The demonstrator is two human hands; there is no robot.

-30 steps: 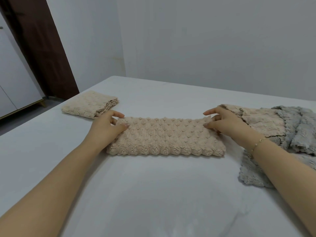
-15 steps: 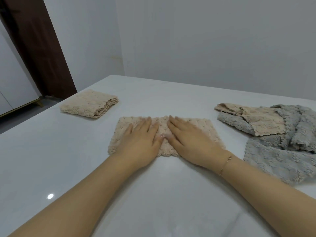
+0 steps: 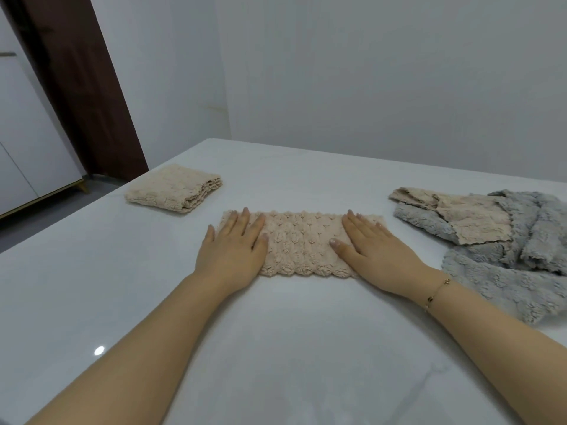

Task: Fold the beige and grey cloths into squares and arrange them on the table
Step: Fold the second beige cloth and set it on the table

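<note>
A beige bobble-textured cloth (image 3: 302, 242), folded into a long strip, lies in the middle of the white table (image 3: 291, 348). My left hand (image 3: 233, 250) lies flat with straight fingers on the strip's left end. My right hand (image 3: 372, 250) lies flat on its right end. A folded beige square (image 3: 173, 188) sits at the back left. At the right lies a loose pile of grey cloth (image 3: 515, 271) with another beige cloth (image 3: 466, 216) crumpled on top of it.
The table's left edge drops to a grey floor, with a dark brown door frame (image 3: 76, 87) and a white cabinet (image 3: 27, 142) beyond. A plain wall stands behind the table's far edge.
Both hands gripped the strip's ends, then pressed side by side on its middle. Now they have slid apart, flat, out to the two ends.
</note>
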